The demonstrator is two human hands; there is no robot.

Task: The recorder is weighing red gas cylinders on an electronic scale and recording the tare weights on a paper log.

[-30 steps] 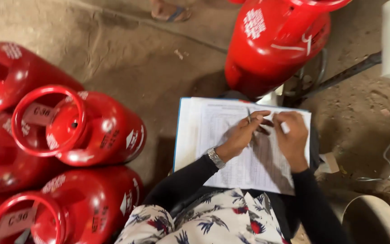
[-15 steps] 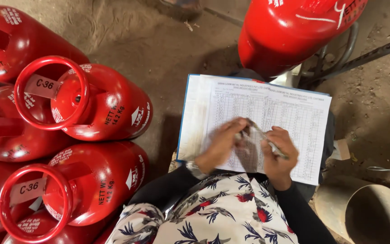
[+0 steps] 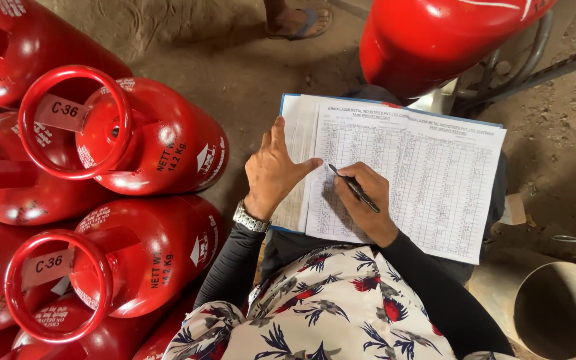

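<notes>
A record book (image 3: 435, 180) with ruled, filled-in tables lies open on my lap. My left hand (image 3: 276, 172) rests flat on its left page, fingers spread, a metal watch (image 3: 251, 219) on the wrist. My right hand (image 3: 367, 203) grips a dark pen (image 3: 353, 188), tip down on the left part of the sheet. Both arms wear dark sleeves over a floral garment.
Several red gas cylinders (image 3: 135, 140) lie stacked on their sides at my left. Another red cylinder (image 3: 435, 40) stands ahead on a metal frame. Someone's sandalled foot (image 3: 298, 20) is at the top. A round metal pot (image 3: 558, 310) sits at lower right on the dirt floor.
My left hand has moved off my right hand and now lies flat on the left page. My right hand has turned the pen tip onto the sheet. The view has shifted.
</notes>
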